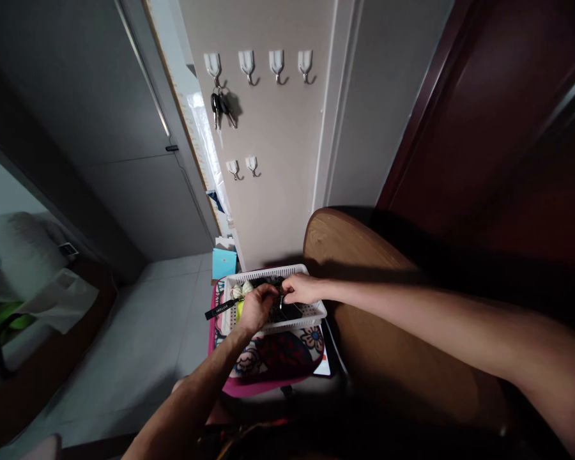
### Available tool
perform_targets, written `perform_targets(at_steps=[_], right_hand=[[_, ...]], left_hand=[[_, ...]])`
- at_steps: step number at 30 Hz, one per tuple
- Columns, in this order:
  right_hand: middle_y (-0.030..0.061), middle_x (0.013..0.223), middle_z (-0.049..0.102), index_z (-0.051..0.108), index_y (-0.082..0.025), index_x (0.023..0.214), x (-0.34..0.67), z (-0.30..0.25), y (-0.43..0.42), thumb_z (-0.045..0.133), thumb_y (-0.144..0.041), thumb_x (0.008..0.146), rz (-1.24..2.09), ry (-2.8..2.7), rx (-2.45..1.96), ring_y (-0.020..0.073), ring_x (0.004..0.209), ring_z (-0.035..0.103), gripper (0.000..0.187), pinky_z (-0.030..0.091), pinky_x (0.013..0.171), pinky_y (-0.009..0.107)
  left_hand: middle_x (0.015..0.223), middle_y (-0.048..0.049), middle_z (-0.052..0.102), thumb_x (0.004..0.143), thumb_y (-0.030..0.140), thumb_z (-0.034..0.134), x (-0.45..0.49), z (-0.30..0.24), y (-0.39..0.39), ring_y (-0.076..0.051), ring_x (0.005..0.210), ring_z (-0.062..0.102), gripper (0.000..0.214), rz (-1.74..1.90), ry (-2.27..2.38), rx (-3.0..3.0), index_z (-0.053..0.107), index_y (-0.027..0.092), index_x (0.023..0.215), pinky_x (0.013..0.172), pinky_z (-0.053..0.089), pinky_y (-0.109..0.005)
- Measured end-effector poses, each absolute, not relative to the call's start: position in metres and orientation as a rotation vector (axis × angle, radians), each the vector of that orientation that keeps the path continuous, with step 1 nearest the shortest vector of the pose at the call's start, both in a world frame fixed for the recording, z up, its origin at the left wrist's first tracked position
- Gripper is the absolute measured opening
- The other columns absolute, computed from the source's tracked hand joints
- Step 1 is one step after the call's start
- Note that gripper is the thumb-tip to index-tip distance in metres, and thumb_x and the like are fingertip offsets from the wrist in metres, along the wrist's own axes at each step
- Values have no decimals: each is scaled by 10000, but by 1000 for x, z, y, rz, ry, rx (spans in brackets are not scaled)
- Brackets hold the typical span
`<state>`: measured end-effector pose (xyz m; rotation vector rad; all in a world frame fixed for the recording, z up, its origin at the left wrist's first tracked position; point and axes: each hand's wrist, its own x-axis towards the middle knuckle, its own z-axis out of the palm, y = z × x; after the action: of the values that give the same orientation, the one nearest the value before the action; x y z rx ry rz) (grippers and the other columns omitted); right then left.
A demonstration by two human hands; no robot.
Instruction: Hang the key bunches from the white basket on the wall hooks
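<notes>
A white plastic basket with slotted sides sits in front of me, and both hands are in it, close together. My left hand is closed, its thumb and fingers pinched. From it a black strap with light printed characters sticks out over the basket's left rim. My right hand is also pinched, at the basket's far side. Between the hands a small shiny metal piece shows; its kind is unclear. Pale cord-like balls, a yellow item and dark items lie inside the basket.
The basket rests on a flower-patterned seat with a pink edge. A wooden board stands close on the right. On the wall, several white hooks hang in two rows; keys dangle from the upper left one. A blue box stands behind.
</notes>
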<state>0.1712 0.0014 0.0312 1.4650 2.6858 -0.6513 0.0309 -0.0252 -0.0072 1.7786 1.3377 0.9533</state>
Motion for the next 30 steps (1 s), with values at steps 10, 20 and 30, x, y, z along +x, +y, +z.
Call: perform_targets(at_steps=[10, 20, 30], right_hand=[[-1, 667, 572, 552, -160, 727, 172, 33, 12, 438, -199, 594, -807, 2838, 1654, 94, 578, 476, 179, 314, 477, 171], [2, 678, 574, 554, -146, 758, 170, 51, 18, 409, -219, 626, -923, 3024, 1563, 93, 589, 482, 210, 334, 506, 172], [-23, 556, 525, 555, -139, 688, 169, 62, 18, 383, -207, 636, -759, 3044, 1687, 69, 509, 427, 192, 279, 441, 160]], left_hand=[[707, -10, 560, 632, 174, 445, 31, 2, -19, -90, 647, 500, 119, 1119, 1176, 1699, 500, 143, 733, 608, 395, -191], [620, 17, 550, 597, 148, 476, 20, 44, 7, -74, 583, 492, 209, 1202, 1096, 1779, 456, 152, 804, 573, 383, -185], [567, 31, 531, 550, 161, 536, 24, 52, 11, -55, 511, 465, 239, 1163, 908, 1563, 452, 136, 772, 511, 362, -173]])
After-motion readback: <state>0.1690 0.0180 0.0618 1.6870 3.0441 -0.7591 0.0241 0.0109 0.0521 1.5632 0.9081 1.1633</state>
